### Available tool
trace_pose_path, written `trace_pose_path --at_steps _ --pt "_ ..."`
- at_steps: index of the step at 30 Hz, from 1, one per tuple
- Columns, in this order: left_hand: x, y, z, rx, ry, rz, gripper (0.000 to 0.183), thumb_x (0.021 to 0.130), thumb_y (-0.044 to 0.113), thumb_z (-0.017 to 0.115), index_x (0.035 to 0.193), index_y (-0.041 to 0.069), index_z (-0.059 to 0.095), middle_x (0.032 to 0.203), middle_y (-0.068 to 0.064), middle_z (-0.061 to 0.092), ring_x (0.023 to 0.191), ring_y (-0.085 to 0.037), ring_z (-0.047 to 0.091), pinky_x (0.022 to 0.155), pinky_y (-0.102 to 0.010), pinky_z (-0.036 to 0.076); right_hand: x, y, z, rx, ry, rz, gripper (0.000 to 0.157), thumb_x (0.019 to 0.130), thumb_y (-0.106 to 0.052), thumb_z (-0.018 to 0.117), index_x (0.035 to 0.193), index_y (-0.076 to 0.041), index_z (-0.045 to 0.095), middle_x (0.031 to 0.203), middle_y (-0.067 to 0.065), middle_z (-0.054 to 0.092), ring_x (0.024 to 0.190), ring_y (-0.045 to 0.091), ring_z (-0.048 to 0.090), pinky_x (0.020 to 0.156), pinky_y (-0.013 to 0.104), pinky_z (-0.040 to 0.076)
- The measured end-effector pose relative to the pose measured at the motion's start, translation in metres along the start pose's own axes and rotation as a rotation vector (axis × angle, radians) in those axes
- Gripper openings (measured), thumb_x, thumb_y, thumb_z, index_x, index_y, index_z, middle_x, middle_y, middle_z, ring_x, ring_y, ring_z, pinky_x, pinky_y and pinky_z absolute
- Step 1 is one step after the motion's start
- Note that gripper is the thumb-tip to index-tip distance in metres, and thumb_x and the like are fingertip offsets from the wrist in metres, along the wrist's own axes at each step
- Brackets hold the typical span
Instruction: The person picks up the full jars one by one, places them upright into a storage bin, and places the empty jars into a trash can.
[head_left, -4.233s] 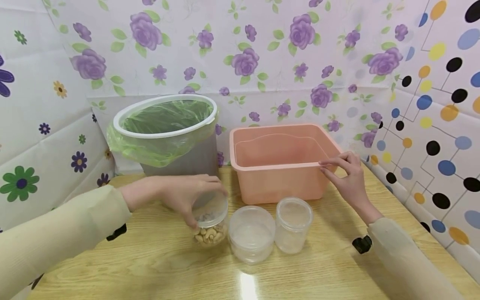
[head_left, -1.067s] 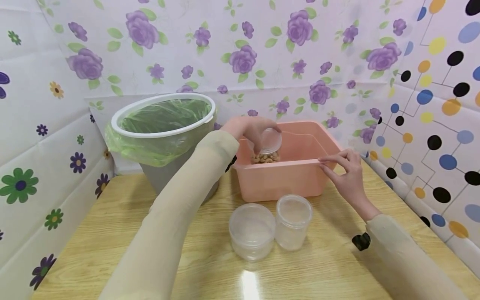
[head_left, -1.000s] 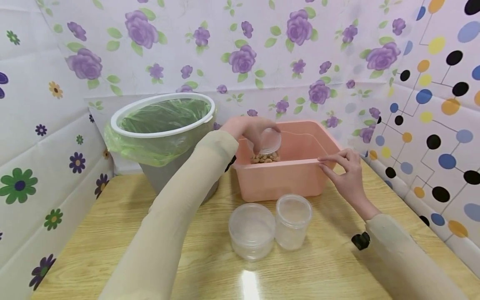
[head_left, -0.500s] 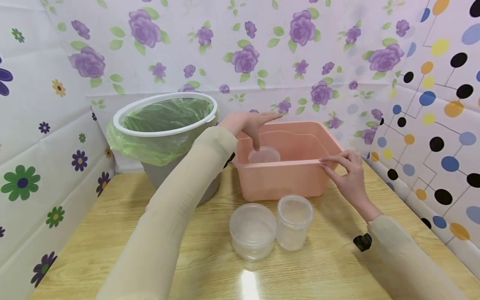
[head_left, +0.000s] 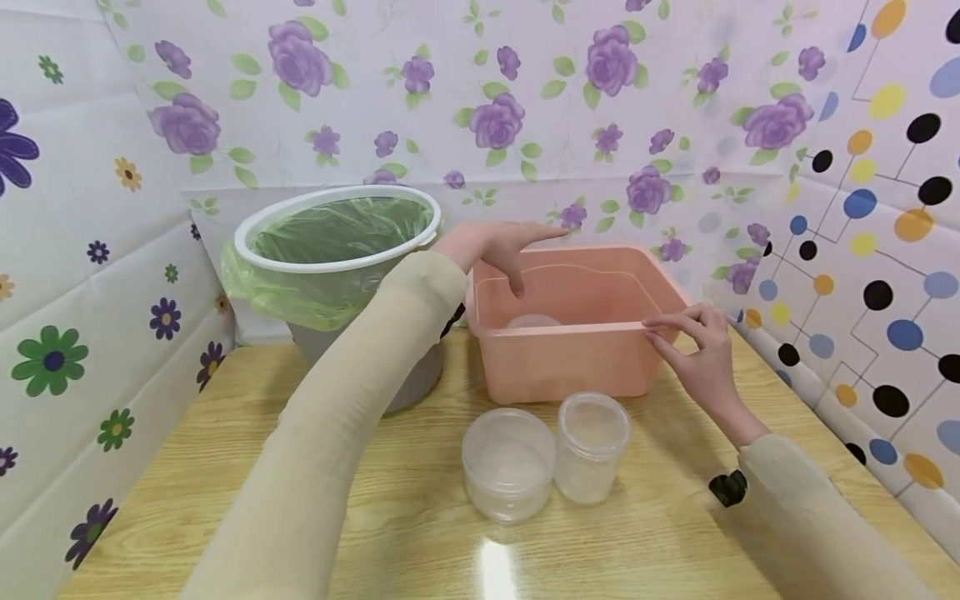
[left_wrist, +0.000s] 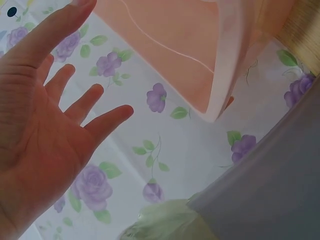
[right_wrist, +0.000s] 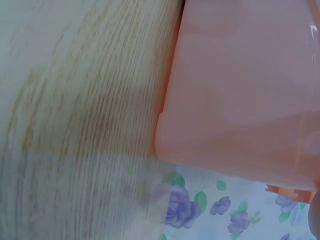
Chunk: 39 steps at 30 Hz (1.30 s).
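A pink plastic basin (head_left: pixel 566 367) stands at the back of the table. Inside it, at the left, the top of a clear jar (head_left: pixel 532 321) shows; the front wall hides its cashews. My left hand (head_left: pixel 495 250) hovers above the basin's left end with fingers spread and nothing held, as the left wrist view also shows. With thumb and fingertips, my right hand (head_left: pixel 699 354) pinches the basin's rim near the front right corner. Two clear lidded jars, a wide low one (head_left: pixel 508 467) and a taller narrow one (head_left: pixel 592 450), stand side by side before the basin.
A grey bin (head_left: pixel 408 387) with a white rim and a green bag liner stands left of the basin, behind my left forearm. Flowered sheeting (head_left: pixel 495 167) hangs behind, and dotted sheeting (head_left: pixel 877 250) on the right. Everything rests on a wooden table (head_left: pixel 420 517).
My left hand carried the cashew jar from the table into the basin and let go of it; the jar now sits lower there. The right hand has stayed on the rim.
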<state>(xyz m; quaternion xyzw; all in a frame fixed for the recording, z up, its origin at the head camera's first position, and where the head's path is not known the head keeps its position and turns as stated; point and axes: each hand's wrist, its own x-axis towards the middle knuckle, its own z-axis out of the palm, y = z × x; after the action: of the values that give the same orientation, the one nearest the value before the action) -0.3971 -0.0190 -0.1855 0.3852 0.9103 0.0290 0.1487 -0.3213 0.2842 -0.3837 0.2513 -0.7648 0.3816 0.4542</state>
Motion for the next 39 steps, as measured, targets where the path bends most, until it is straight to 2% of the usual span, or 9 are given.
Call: trace_pose_path --at_steps 4,10,15,19,24,28,32,36,39 --pt "-0.004 0.001 -0.005 -0.015 0.004 -0.004 0.109 0.083 0.013 0.079 0.16 0.032 0.003 0.169 0.002 0.003 0.157 -0.02 0.003 0.126 -0.042 0.017 -0.001 0.001 0.0 -0.004 -0.002 -0.003 0.033 0.071 0.009 0.081 0.097 -0.011 0.079 0.083 0.012 0.055 0.082 0.013 0.039 0.088 0.028 0.017" --pt "-0.012 0.001 -0.015 -0.056 0.049 0.041 0.107 0.084 0.012 0.078 0.16 0.028 0.005 0.169 0.003 0.003 0.156 -0.019 0.01 0.124 -0.039 0.024 -0.002 0.002 0.0 -0.01 -0.007 -0.003 0.033 0.072 0.009 0.081 0.098 -0.011 0.079 0.084 0.012 0.055 0.083 0.008 0.039 0.088 0.029 0.017" --pt "-0.024 0.004 -0.028 -0.046 0.093 0.058 0.105 0.086 0.016 0.077 0.16 0.029 0.004 0.169 0.006 0.003 0.156 -0.017 0.003 0.125 -0.04 0.019 -0.002 0.002 -0.001 -0.009 -0.007 -0.006 0.033 0.072 0.009 0.08 0.098 -0.012 0.079 0.084 0.012 0.055 0.082 0.015 0.04 0.088 0.029 0.016" --pt "-0.036 0.005 -0.037 -0.018 0.133 0.033 0.103 0.087 0.023 0.077 0.16 0.033 0.005 0.168 0.007 0.003 0.157 -0.017 0.002 0.126 -0.042 0.018 -0.002 0.001 -0.001 -0.005 -0.002 -0.011 0.034 0.071 0.01 0.081 0.098 -0.011 0.079 0.084 0.012 0.055 0.081 0.018 0.04 0.088 0.029 0.016" --pt "-0.051 0.003 -0.046 -0.008 0.173 0.015 0.099 0.088 0.029 0.076 0.159 0.034 0.008 0.168 0.007 0.004 0.157 -0.017 0.002 0.126 -0.044 0.015 -0.002 0.001 -0.001 0.002 0.0 -0.012 0.034 0.071 0.01 0.081 0.097 -0.011 0.079 0.084 0.012 0.055 0.083 0.012 0.038 0.088 0.029 0.016" --pt "-0.066 0.0 -0.048 -0.048 0.207 0.036 0.097 0.088 0.029 0.075 0.159 0.033 0.01 0.168 0.007 0.005 0.156 -0.017 0.004 0.126 -0.045 0.015 -0.001 0.001 -0.001 -0.004 -0.003 -0.01 0.034 0.071 0.01 0.08 0.098 -0.011 0.079 0.084 0.012 0.055 0.084 0.008 0.037 0.088 0.03 0.016" --pt "-0.08 -0.006 -0.047 -0.075 0.28 0.055 0.094 0.088 0.029 0.076 0.159 0.032 0.015 0.168 0.006 0.009 0.156 -0.019 0.007 0.126 -0.047 0.015 -0.001 0.002 -0.001 -0.012 -0.003 -0.006 0.033 0.072 0.009 0.08 0.098 -0.011 0.079 0.084 0.013 0.054 0.085 0.004 0.037 0.088 0.029 0.016" --pt "-0.093 -0.016 -0.041 -0.06 0.353 0.06 0.091 0.087 0.031 0.076 0.158 0.031 0.02 0.167 0.005 0.015 0.154 -0.024 0.019 0.124 -0.048 0.022 -0.002 0.002 0.0 -0.016 -0.001 -0.004 0.032 0.073 0.008 0.08 0.098 -0.011 0.079 0.084 0.013 0.055 0.086 0.002 0.037 0.088 0.029 0.017" --pt "-0.102 -0.023 -0.034 -0.031 0.373 0.045 0.091 0.087 0.032 0.076 0.158 0.03 0.019 0.167 0.003 0.015 0.153 -0.025 0.021 0.123 -0.048 0.023 -0.002 0.002 0.0 -0.015 0.001 -0.007 0.032 0.072 0.008 0.081 0.098 -0.011 0.079 0.084 0.013 0.056 0.086 0.002 0.037 0.088 0.028 0.017"
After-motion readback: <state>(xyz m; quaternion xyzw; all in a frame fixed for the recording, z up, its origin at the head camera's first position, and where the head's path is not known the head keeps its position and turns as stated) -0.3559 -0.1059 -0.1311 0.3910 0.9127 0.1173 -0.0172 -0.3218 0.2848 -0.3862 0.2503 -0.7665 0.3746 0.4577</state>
